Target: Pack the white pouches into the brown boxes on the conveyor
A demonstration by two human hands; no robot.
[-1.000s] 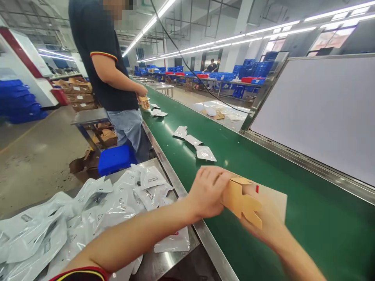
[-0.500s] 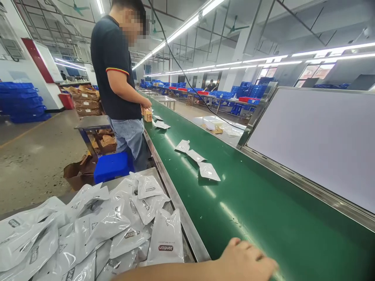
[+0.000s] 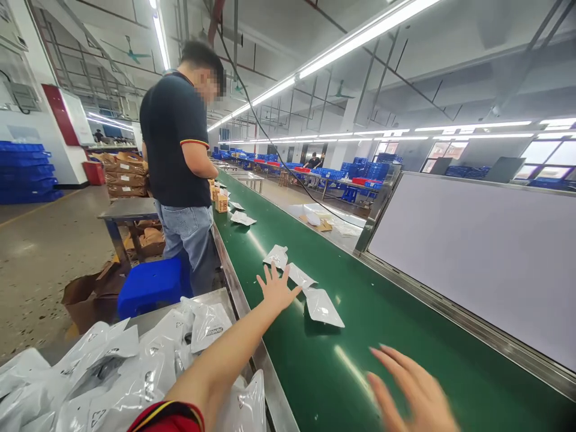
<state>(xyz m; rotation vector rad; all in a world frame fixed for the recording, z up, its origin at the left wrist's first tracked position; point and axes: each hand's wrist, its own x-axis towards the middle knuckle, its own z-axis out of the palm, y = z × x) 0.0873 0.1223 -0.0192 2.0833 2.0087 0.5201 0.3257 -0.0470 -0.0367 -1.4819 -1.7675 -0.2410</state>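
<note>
My left hand (image 3: 275,289) is stretched out over the green conveyor belt (image 3: 396,348) with its fingers spread, holding nothing. It hovers just short of three white pouches: one (image 3: 276,256) ahead of the fingertips, one (image 3: 300,275) beside them, and a third (image 3: 323,307) to the right. My right hand (image 3: 414,393) is open near the bottom edge, fingers spread above the belt, empty and slightly blurred. A heap of silver-white pouches (image 3: 112,378) lies on the steel side table at my left.
A co-worker in a black shirt (image 3: 177,150) stands at the belt further up, with small brown boxes (image 3: 220,203) and more pouches (image 3: 242,218) by them. A blue stool (image 3: 148,287) and cardboard lie on the floor. A white panel (image 3: 472,252) borders the belt's right side.
The brown cardboard box I held a second ago is out of view. The view has tilted up. My left hand has reached forward toward the three pouches, and my right hand has come in open.
</note>
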